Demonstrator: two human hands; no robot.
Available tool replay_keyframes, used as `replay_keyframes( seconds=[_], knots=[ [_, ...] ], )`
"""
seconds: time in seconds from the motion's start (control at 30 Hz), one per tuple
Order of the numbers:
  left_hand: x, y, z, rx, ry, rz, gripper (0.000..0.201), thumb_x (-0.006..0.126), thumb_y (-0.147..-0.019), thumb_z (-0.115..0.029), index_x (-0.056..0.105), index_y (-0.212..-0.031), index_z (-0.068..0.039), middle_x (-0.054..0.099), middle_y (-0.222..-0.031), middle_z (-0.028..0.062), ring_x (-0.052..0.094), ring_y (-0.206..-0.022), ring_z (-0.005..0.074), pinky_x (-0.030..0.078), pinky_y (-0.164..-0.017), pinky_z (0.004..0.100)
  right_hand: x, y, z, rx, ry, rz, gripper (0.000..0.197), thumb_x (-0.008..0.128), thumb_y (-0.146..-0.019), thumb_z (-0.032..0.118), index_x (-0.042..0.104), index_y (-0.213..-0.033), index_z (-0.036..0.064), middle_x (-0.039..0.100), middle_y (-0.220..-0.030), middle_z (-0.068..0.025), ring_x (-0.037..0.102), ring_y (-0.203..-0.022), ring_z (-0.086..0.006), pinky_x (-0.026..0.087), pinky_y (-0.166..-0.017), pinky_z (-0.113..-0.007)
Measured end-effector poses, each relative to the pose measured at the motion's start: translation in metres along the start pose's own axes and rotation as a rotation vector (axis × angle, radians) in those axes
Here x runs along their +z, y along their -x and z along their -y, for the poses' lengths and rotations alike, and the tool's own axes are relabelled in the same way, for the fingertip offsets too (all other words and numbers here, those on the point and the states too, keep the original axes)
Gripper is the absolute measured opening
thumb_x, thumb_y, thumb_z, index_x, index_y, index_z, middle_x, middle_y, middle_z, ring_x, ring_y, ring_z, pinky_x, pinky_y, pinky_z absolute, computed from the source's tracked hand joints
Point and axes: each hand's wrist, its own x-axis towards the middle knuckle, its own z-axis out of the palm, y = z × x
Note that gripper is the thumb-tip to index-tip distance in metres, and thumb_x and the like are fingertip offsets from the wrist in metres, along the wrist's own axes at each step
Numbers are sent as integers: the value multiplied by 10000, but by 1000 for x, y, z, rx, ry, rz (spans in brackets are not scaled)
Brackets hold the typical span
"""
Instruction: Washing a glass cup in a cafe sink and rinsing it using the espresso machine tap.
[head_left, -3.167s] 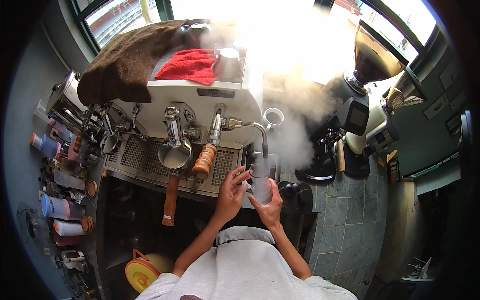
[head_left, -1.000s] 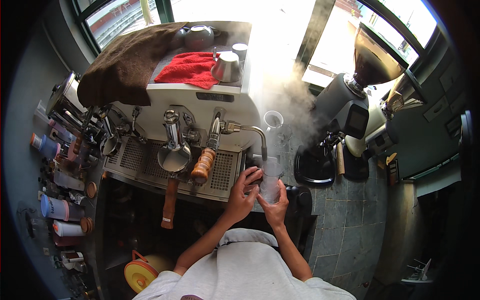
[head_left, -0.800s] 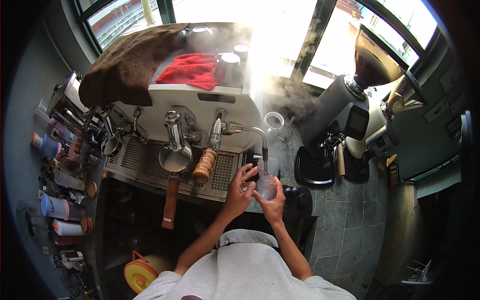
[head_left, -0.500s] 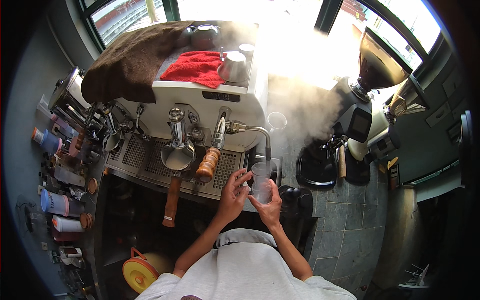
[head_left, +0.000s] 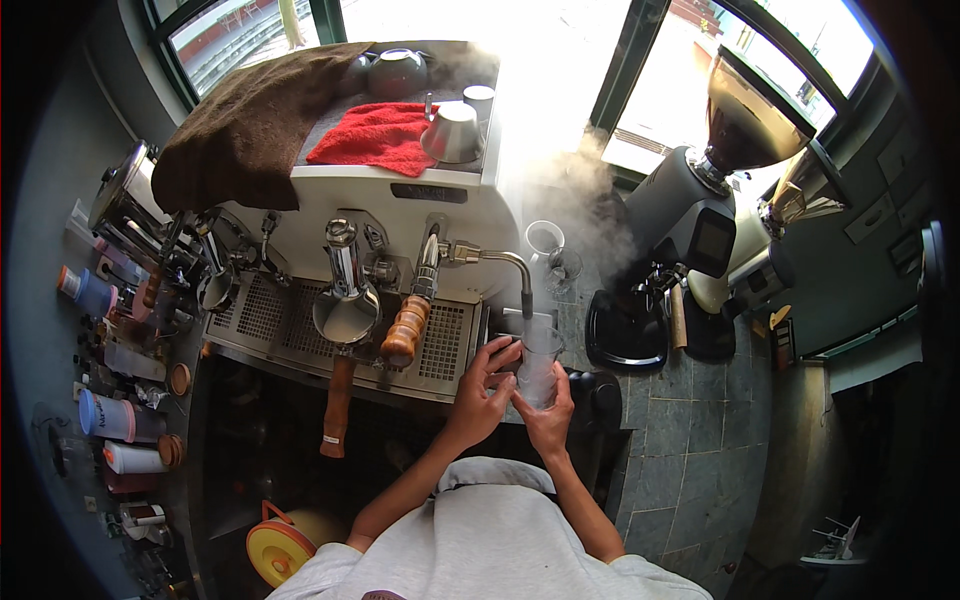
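Observation:
A clear plastic cup (head_left: 540,362) is held under the bent steam wand (head_left: 517,276) at the right end of a white espresso machine (head_left: 420,205). My right hand (head_left: 551,425) grips the cup from below and behind. My left hand (head_left: 484,392) cups its left side, fingers curled beside the wand tip. White steam (head_left: 575,195) rises to the right of the machine. The cup's contents look cloudy.
Two portafilters with wooden handles (head_left: 405,330) hang over the drip grate (head_left: 290,320). A red cloth (head_left: 375,135), brown towel (head_left: 250,120) and metal pitchers top the machine. A black grinder (head_left: 700,215) stands right; bottles (head_left: 105,415) line the left; a yellow lid (head_left: 275,545) lies below.
The steam cloud has thinned and drifted right, uncovering the machine top. Both hands stay on the cup under the wand, shifting only slightly.

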Motion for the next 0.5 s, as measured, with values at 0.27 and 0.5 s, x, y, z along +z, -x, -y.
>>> replay_keyframes(
  seconds=[0.27, 0.5],
  knots=[
    [-9, -13, 20, -44, 38, -57, 582, 548, -922, 37, 391, -1477, -33, 581, -1431, 172, 547, -1341, 219, 482, -1023, 335, 9, -10, 4, 38, -45, 40, 769, 918, -731, 204, 528, -1356, -16, 685, -1171, -153, 674, -1039, -221, 536, -920, -359],
    [-25, 4, 9, -52, 60, -99, 559, 570, -957, 31, 389, -1482, -35, 573, -1432, 208, 554, -1315, 188, 463, -1038, 295, 16, -6, 7, -12, -18, 111, 781, 913, -731, 210, 519, -1369, -11, 686, -1164, -154, 679, -1039, -232, 539, -923, -363]
  ],
)
